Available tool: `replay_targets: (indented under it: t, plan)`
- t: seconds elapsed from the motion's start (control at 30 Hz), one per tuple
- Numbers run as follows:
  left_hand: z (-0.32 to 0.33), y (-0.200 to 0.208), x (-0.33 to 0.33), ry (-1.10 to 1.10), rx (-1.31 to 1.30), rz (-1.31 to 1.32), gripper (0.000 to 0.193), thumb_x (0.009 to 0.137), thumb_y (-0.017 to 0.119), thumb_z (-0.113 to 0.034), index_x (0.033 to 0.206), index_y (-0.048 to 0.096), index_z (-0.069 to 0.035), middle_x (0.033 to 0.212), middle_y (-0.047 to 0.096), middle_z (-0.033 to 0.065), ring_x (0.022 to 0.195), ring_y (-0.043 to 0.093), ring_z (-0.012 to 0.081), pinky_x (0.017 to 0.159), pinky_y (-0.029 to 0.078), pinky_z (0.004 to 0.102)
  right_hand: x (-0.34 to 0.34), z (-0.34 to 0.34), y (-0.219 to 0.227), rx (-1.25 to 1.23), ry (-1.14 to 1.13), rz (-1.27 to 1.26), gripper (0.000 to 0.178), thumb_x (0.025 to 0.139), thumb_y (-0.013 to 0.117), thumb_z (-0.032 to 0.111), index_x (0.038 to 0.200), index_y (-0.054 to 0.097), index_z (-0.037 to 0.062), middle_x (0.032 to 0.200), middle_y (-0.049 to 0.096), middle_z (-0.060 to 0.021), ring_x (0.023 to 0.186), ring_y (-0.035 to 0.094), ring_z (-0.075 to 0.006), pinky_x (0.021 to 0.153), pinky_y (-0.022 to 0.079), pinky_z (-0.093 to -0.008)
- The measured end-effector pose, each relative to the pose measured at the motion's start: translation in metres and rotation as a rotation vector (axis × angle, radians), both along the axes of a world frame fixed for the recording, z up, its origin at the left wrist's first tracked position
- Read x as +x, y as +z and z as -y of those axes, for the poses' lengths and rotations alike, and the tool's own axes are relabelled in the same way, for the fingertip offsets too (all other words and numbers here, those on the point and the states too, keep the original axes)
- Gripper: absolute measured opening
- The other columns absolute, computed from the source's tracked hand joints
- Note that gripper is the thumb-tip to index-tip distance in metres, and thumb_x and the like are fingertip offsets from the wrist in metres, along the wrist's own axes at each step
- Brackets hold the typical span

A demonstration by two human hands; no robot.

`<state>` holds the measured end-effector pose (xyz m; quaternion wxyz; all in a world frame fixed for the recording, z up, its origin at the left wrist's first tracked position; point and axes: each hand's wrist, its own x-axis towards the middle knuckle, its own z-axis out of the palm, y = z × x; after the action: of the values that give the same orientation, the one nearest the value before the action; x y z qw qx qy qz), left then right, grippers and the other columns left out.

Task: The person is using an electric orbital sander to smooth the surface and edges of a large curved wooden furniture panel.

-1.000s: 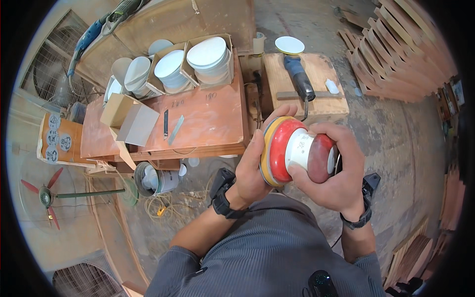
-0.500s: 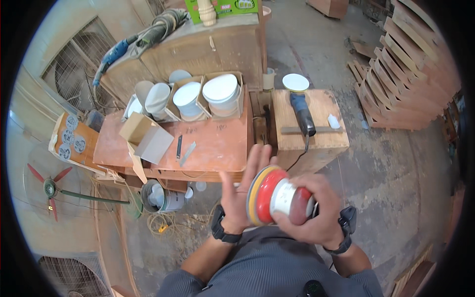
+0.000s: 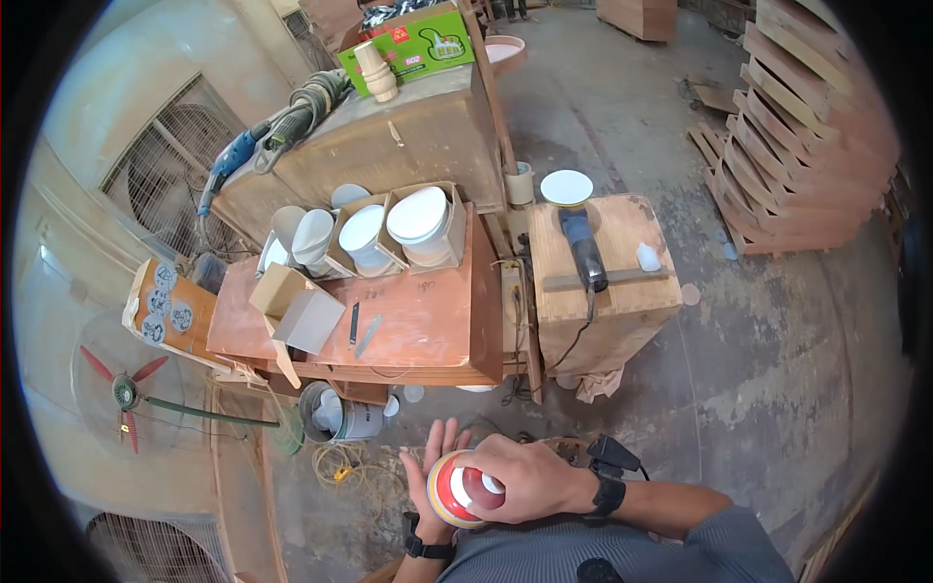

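Observation:
My right hand (image 3: 536, 476) wraps over the top of a round red and white orbital sander (image 3: 448, 489) with a yellow-edged pad. The sander is low in front of my body, its pad turned toward my left hand (image 3: 419, 486). That hand is open, fingers stretched out, with the palm behind the pad. The sander hides part of the palm, and whether it touches the pad I cannot tell. Beyond my hands, the reddish table (image 3: 437, 321) holds round white sanding discs (image 3: 418, 214) in cardboard boxes, an opened small carton (image 3: 313, 321), and a dark cutter (image 3: 354, 325) beside a metal strip (image 3: 368, 335).
A corded blue-black polisher (image 3: 583, 251) lies on a wooden block (image 3: 622, 321) at right. Bent wooden pieces (image 3: 787, 165) are stacked at far right. On the floor stand a bucket (image 3: 362, 420) and coiled yellow hose (image 3: 348, 473). A fan (image 3: 123, 392) is at left.
The sander and both hands have moved down and left in view, closer to my body. The sander has turned so its top shows more. The view has shifted over the table.

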<state>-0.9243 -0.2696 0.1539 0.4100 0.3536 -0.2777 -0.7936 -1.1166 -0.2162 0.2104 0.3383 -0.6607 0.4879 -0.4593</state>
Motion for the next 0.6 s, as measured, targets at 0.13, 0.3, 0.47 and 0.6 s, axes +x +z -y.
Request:
replay_targets:
  t: [0.13, 0.3, 0.47, 0.6]
  plan:
    - [-0.027, -0.041, 0.08, -0.25, -0.246, 0.866, 0.048, 0.112, 0.043, -0.044, 0.122, 0.067, -0.004, 0.116, 0.074, 0.0088, 0.106, 0.07, 0.0226, 0.093, 0.055, 0.0386, -0.001, -0.003, -0.001, 0.08, 0.06, -0.065, 0.05, 0.082, 0.082, 0.031, 0.127, 0.068, 0.0134, 0.107, 0.069, -0.0129, 0.095, 0.071, -0.0317, 0.081, 0.06, -0.0399]
    - [-0.119, -0.069, 0.187, -1.204, -0.118, 1.369, 0.023, 0.101, 0.062, -0.016, 0.115, 0.069, 0.0, 0.105, 0.076, 0.0078, 0.096, 0.072, 0.0203, 0.084, 0.056, 0.0361, -0.027, -0.002, 0.012, 0.237, 0.028, -0.139, 0.055, 0.078, 0.085, 0.035, 0.125, 0.068, 0.0112, 0.11, 0.068, -0.0129, 0.101, 0.069, -0.0322, 0.086, 0.058, -0.041]
    - [-0.242, -0.087, 0.175, -1.137, 0.442, 0.951, 0.024, 0.099, 0.064, -0.015, 0.116, 0.068, 0.001, 0.106, 0.076, 0.0086, 0.097, 0.072, 0.0212, 0.085, 0.056, 0.0362, -0.057, -0.015, -0.002, 0.268, 0.001, -0.132, 0.056, 0.074, 0.089, 0.03, 0.123, 0.067, 0.0102, 0.107, 0.068, -0.0114, 0.099, 0.068, -0.0299, 0.085, 0.057, -0.0394]
    - [-0.304, -0.079, 0.112, -0.734, 0.58, 0.789, 0.024, 0.098, 0.064, -0.015, 0.116, 0.068, 0.001, 0.107, 0.076, 0.0087, 0.097, 0.072, 0.021, 0.085, 0.056, 0.0358, -0.082, -0.025, -0.022, 0.253, 0.107, -0.126, 0.055, 0.077, 0.086, 0.031, 0.125, 0.066, 0.0132, 0.11, 0.068, -0.0107, 0.096, 0.069, -0.0301, 0.081, 0.059, -0.0418]
